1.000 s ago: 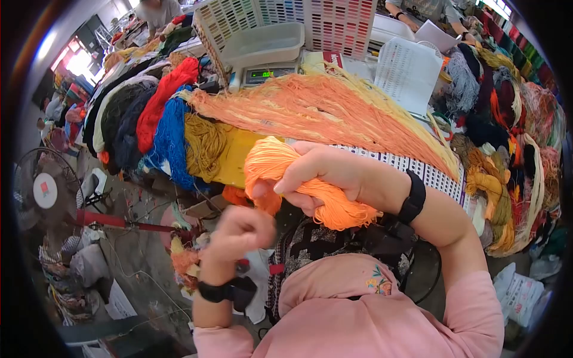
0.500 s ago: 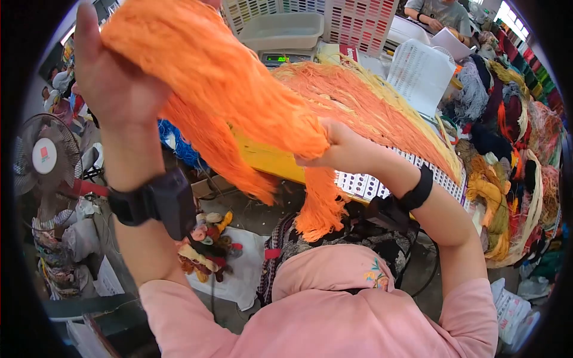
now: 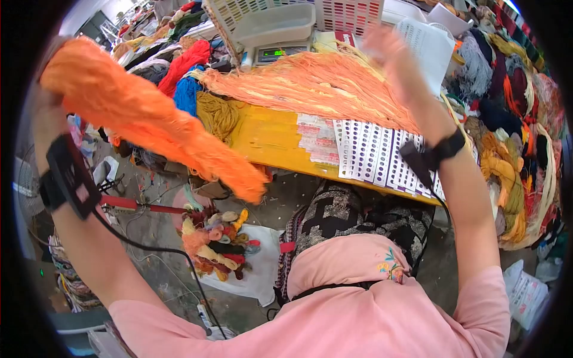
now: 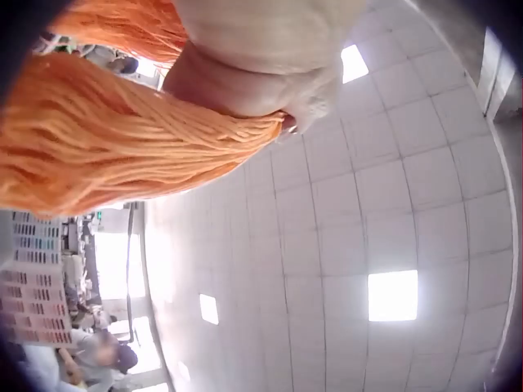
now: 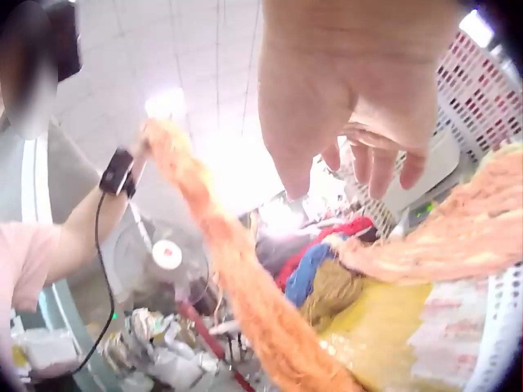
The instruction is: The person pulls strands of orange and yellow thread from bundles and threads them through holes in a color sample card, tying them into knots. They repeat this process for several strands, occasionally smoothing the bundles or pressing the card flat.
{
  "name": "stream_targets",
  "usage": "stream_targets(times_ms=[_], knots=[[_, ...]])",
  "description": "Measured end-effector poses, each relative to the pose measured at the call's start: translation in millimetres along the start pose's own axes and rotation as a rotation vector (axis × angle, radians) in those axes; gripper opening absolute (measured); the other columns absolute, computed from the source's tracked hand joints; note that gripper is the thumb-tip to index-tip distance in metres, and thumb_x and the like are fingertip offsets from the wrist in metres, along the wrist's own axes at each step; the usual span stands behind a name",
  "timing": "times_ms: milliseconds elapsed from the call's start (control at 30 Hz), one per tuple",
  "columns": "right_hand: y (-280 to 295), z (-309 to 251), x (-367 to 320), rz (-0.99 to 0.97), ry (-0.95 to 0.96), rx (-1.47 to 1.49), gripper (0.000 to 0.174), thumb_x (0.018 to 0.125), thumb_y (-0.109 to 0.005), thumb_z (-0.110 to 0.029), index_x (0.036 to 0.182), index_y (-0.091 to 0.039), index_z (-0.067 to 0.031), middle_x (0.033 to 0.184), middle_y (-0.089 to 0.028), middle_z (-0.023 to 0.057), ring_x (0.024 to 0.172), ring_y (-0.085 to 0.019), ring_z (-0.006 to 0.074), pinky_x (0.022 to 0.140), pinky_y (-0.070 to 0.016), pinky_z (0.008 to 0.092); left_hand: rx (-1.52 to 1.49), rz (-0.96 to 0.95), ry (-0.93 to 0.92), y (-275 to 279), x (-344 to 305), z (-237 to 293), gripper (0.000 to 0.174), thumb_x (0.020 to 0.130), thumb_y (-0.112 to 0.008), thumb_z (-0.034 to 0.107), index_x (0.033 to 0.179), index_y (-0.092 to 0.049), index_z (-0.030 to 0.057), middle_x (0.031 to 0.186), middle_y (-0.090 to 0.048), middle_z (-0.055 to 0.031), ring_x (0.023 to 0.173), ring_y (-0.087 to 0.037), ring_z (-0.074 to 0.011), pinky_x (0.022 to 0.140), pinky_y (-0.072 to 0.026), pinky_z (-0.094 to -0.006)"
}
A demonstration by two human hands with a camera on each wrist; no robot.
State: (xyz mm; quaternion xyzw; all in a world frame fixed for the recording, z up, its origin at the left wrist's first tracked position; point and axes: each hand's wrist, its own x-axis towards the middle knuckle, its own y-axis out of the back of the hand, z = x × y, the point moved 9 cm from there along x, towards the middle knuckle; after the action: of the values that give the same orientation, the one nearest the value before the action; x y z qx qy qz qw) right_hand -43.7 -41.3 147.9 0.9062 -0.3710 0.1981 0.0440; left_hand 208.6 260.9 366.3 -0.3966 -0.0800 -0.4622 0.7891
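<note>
A long hank of orange yarn [image 3: 137, 110] hangs from my raised left hand [image 4: 253, 57] at the upper left of the head view. In the left wrist view the strands fan out from that hand's grip, and part of the hank shows on its other side. The hank slants down to the right, its loose end in the air before the yellow tabletop [image 3: 262, 131]. My right hand [image 5: 351, 114] is empty, fingers loosely extended, apart from the yarn. It is raised over the right side of a spread of peach and yellow yarn [image 3: 316, 83].
White cards with rows of dark dots [image 3: 373, 149] lie along the table's front edge. Behind the peach yarn stand a scale [image 3: 274, 53] with a clear tray [image 3: 274, 24] and colour-sample boards. Coloured hanks pile up on both sides. Small yarn bundles [image 3: 218, 238] lie on the floor.
The hank, first bunched in my right hand, was stretched between both hands. Now my right hand has let go and risen right, while my left carries the hank left.
</note>
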Motion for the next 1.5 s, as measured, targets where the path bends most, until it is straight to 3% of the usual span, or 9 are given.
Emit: stream_targets(times_ms=[67, 167, 233, 300, 367, 467, 733, 933, 1500], knots=[[102.9, 4.0, 24.6, 0.529, 0.094, 0.568, 0.024, 0.073, -0.054, -0.012, 0.095, -0.049, -0.0039, 0.08, -0.053, 0.0035, 0.076, -0.05, 0.012, 0.066, -0.0396, 0.0275, 0.051, -0.112, 0.09, -17.9, -18.5, -20.9, 0.036, 0.085, -0.037, 0.027, 0.101, -0.042, -0.0049, 0.043, -0.029, 0.0079, 0.035, -0.029, -0.0023, 0.036, -0.0277, -0.0153], [127.3, 29.3, 1.5, 0.617, -0.142, 0.749, 0.019, 0.073, -0.054, -0.012, 0.09, -0.051, -0.0043, 0.076, -0.053, 0.0038, 0.07, -0.049, 0.0102, 0.059, -0.0391, 0.024, -0.182, -0.318, 0.418, -48.3, -67.1, -128.5, 0.018, 0.084, -0.044, 0.016, 0.084, -0.048, -0.0011, 0.045, -0.026, 0.0068, 0.035, -0.027, -0.0027, 0.039, -0.0263, -0.0161], [82.6, 23.5, -31.3, 0.234, -0.097, 0.492, 0.015, 0.072, -0.055, -0.012, 0.085, -0.054, -0.0034, 0.072, -0.053, 0.0029, 0.066, -0.049, 0.0095, 0.056, -0.0395, 0.0221, 0.037, -0.08, 0.416, -35.6, -99.5, -195.0, 0.023, 0.084, -0.045, 0.02, 0.093, -0.052, 0.0004, 0.045, -0.028, 0.0062, 0.037, -0.029, -0.0035, 0.039, -0.028, -0.0187], [41.6, 36.3, -86.8, 0.178, -0.316, 0.407, 0.013, 0.071, -0.057, -0.007, 0.082, -0.056, 0.0, 0.071, -0.056, 0.0037, 0.061, -0.05, 0.0088, 0.055, -0.0407, 0.0209, 0.107, -0.007, 0.565, -35.7, -141.6, -268.6, 0.024, 0.083, -0.046, 0.023, 0.089, -0.054, 0.001, 0.051, -0.035, 0.0036, 0.044, -0.036, -0.0063, 0.044, -0.0336, -0.0228], [13.5, 53.3, -124.0, -0.009, -0.43, 0.372, 0.01, 0.072, -0.058, -0.008, 0.077, -0.058, 0.0009, 0.061, -0.054, 0.0036, 0.052, -0.049, 0.0084, 0.051, -0.0404, 0.0205, -0.03, 0.057, 0.687, -42.1, -181.7, -331.1, 0.028, 0.084, -0.044, 0.023, 0.094, -0.053, -0.0017, 0.081, -0.054, -0.0063, 0.072, -0.052, -0.0155, 0.067, -0.0427, -0.0268], [5.1, 65.4, -157.4, 0.027, -0.606, 0.568, 0.013, 0.074, -0.058, -0.011, 0.078, -0.058, 0.001, 0.058, -0.054, 0.0031, 0.048, -0.047, 0.0067, 0.045, -0.0371, 0.0174, -0.165, 0.075, 0.775, -72.4, -210.4, -378.8, 0.041, 0.086, -0.037, 0.027, 0.112, -0.041, -0.0041, 0.115, -0.044, -0.0143, 0.103, -0.044, -0.0195, 0.085, -0.0368, -0.0321], [6.3, 85.3, -177.3, 0.093, -0.737, 0.618, 0.01, 0.073, -0.058, -0.009, 0.073, -0.06, 0.001, 0.05, -0.051, 0.0031, 0.042, -0.046, 0.0071, 0.038, -0.0339, 0.0173, -0.164, 0.172, 0.829, -78.2, -221.0, -407.3, 0.055, 0.085, -0.031, 0.039, 0.118, -0.031, -0.0051, 0.118, -0.039, -0.02, 0.104, -0.044, -0.0247, 0.087, -0.0367, -0.0354], [14.3, 84.8, -181.9, 0.108, -0.764, 0.739, 0.009, 0.073, -0.057, -0.007, 0.073, -0.06, 0.0014, 0.054, -0.053, 0.0041, 0.043, -0.048, 0.0081, 0.039, -0.036, 0.0173, 0.094, 0.123, 0.821, -75.9, -228.0, -416.2, 0.038, 0.085, -0.041, 0.021, 0.112, -0.04, -0.0047, 0.115, -0.044, -0.0162, 0.104, -0.044, -0.0224, 0.086, -0.0366, -0.0345], [39.2, 73.2, -180.3, 0.104, -0.705, 0.686, 0.011, 0.072, -0.06, -0.009, 0.077, -0.059, -0.0001, 0.058, -0.051, 0.0007, 0.047, -0.042, 0.0043, 0.042, -0.0318, 0.0167, -0.237, 0.108, 0.945, -92.9, -219.4, -438.3, 0.038, 0.083, -0.042, 0.02, 0.11, -0.044, -0.006, 0.117, -0.041, -0.0175, 0.102, -0.045, -0.0248, 0.085, -0.0372, -0.0365]])
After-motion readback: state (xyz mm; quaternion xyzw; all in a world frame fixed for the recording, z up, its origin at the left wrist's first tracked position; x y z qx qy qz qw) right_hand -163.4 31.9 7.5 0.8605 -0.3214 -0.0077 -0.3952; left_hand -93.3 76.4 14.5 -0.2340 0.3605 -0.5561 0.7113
